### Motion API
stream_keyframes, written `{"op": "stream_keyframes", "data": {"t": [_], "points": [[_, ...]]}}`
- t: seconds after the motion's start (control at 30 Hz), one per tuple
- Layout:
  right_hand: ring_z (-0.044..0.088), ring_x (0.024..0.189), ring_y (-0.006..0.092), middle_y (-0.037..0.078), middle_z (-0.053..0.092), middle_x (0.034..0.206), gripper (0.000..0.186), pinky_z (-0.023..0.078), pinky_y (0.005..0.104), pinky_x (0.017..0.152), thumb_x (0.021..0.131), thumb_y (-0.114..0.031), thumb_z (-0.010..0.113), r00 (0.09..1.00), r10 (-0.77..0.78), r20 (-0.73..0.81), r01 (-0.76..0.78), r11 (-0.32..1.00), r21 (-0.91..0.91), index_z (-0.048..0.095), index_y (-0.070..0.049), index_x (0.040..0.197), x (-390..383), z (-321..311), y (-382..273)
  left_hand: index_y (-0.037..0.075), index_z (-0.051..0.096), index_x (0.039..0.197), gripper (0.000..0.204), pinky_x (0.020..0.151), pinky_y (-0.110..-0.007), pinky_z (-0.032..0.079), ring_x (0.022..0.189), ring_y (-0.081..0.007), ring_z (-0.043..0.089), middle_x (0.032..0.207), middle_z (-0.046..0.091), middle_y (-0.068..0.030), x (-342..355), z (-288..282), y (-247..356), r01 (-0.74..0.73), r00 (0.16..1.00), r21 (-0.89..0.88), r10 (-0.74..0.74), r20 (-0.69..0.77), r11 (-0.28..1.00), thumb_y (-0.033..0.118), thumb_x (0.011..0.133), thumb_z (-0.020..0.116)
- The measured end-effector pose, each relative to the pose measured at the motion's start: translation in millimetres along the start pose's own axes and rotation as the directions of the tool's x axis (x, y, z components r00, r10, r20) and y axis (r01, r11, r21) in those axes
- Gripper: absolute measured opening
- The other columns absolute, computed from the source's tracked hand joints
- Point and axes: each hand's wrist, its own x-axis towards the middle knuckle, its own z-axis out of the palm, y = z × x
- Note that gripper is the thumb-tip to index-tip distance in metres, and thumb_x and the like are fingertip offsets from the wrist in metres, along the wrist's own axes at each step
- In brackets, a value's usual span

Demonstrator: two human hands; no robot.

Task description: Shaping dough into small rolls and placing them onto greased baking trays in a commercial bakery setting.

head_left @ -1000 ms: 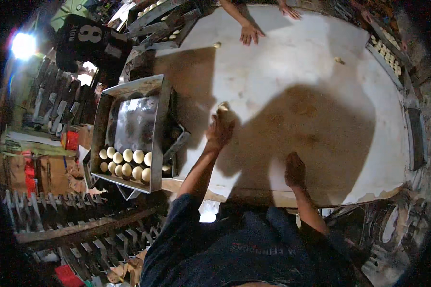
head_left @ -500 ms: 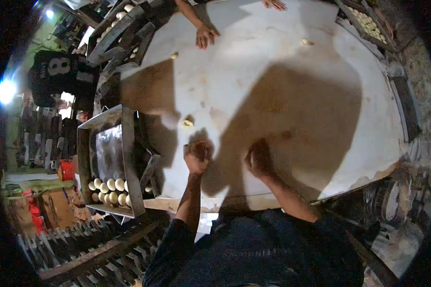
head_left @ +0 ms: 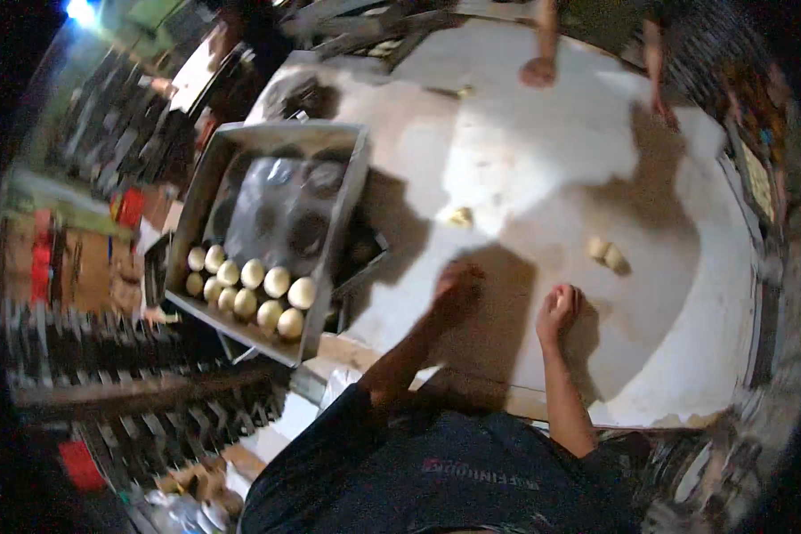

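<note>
My left hand (head_left: 458, 283) rests on the work table in shadow, its fingers curled down towards the tabletop. What lies under it, if anything, is hidden. To its right, my right hand (head_left: 559, 311) is closed like a fist against the same surface; its palm and any contents are out of sight. Beyond the right hand lie two pale dough pieces (head_left: 606, 254), touching one another. A smaller yellowish dough scrap (head_left: 460, 216) sits a little beyond my left hand. On the left, a metal tray (head_left: 340, 191) holds two rows of round dough balls (head_left: 252, 274) along its near side.
The pale table (head_left: 498, 191) has a worn near edge. Another person's hand (head_left: 538, 73) touches its far side, and a further hand (head_left: 665, 109) is at the far right. Another scrap (head_left: 465, 91) lies far off. Slatted racks (head_left: 142, 383) stand at the left.
The view has swung left, bringing the tray closer to the middle. Two dough pieces now lie beyond my right hand. Both hands stay low over the table, curled.
</note>
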Motion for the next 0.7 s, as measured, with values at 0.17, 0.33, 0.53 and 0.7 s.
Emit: {"op": "stream_keyframes", "data": {"t": [0.17,0.33,0.53,0.7], "points": [[0.054,0.090,0.0244,0.010,0.056,0.092,0.014,0.044,0.0376,0.079,0.080,-0.010,0.060,0.984,0.001,0.180,-0.027,0.990,0.140,0.059,0.000,0.090,-47.6,-36.8,63.2,0.001,0.051,0.122,0.039,0.098,-0.037,0.040,0.107,-0.0309,0.052,0.123,0.052,-0.0177,-94.9,-39.3,68.0,-0.262,0.961,0.476,0.180,0.211,0.840,0.021,0.088,0.049],[0.056,0.071,0.0143,0.007,0.056,0.084,0.020,0.053,0.0293,0.065,0.088,-0.016,0.053,0.629,0.429,0.648,-0.680,0.707,0.193,0.059,0.002,0.094,24.7,-88.2,-71.3,0.002,0.046,0.127,0.043,0.101,-0.038,0.038,0.119,-0.0340,0.046,0.128,0.046,-0.0189,-116.8,-277.7,233.9,-0.216,0.845,-0.168,0.271,0.460,0.962,0.007,0.084,0.049],[0.060,0.088,0.0254,0.015,0.059,0.100,0.033,0.049,0.0337,0.076,0.078,-0.015,0.068,0.807,-0.555,0.200,0.317,0.694,0.646,0.057,-0.001,0.106,48.0,-42.1,-352.8,0.002,0.055,0.111,0.038,0.094,-0.041,0.043,0.108,-0.0369,0.048,0.113,0.053,-0.0176,-60.7,-441.2,179.5,-0.149,0.975,0.439,0.058,0.213,0.886,0.007,0.075,0.062],[0.056,0.106,0.0321,0.014,0.060,0.105,0.027,0.034,0.0481,0.104,0.076,-0.017,0.071,0.514,-0.811,0.278,0.676,0.583,0.451,0.061,-0.002,0.096,50.5,26.5,-395.2,0.003,0.050,0.117,0.048,0.093,-0.044,0.041,0.105,-0.0408,0.048,0.110,0.053,-0.0205,-54.8,-430.4,113.8,-0.158,0.986,0.575,0.098,0.134,0.803,0.006,0.072,0.066]]}}
